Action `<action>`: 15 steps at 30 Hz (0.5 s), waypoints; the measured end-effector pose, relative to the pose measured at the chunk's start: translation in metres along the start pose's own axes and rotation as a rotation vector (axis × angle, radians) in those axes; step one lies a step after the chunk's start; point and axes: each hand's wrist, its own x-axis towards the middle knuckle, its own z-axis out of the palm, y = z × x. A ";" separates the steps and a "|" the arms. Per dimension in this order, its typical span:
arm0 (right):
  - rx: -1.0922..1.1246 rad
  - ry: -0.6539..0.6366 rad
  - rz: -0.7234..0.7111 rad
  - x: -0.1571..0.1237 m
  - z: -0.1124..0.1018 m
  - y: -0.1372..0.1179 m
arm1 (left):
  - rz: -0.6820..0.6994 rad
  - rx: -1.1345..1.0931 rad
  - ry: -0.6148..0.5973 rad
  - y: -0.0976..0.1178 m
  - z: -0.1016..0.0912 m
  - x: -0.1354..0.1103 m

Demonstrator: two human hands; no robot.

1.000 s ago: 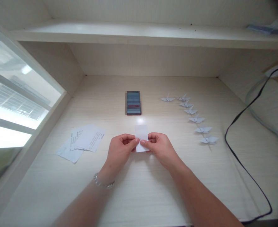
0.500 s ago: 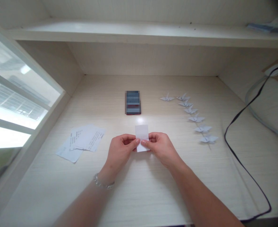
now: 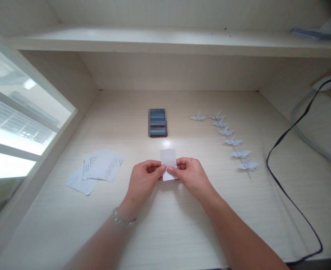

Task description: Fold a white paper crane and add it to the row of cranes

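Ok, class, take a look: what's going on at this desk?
A person pinches a small white paper between the fingers of the left hand and right hand, over a pale wood-grain desk. To the right, folded paper cranes stand in a curved line. To the left lie overlapping printed paper slips. Beyond the hands sits a blurred dark rectangular object.

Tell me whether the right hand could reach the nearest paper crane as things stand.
Probably yes: the right hand pinches a white paper slip, but nothing lies between it and the nearest paper crane.
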 end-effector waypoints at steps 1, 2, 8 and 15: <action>0.003 0.011 -0.001 0.001 0.000 0.001 | -0.007 -0.018 0.000 0.000 0.000 0.000; 0.001 0.022 -0.005 0.002 -0.001 0.001 | -0.018 -0.035 -0.006 0.000 0.001 0.000; 0.026 0.048 -0.009 0.005 -0.003 0.003 | -0.068 -0.035 -0.061 0.002 0.003 -0.002; 0.105 0.013 -0.042 0.004 -0.002 0.005 | -0.100 -0.075 -0.045 0.001 0.001 -0.002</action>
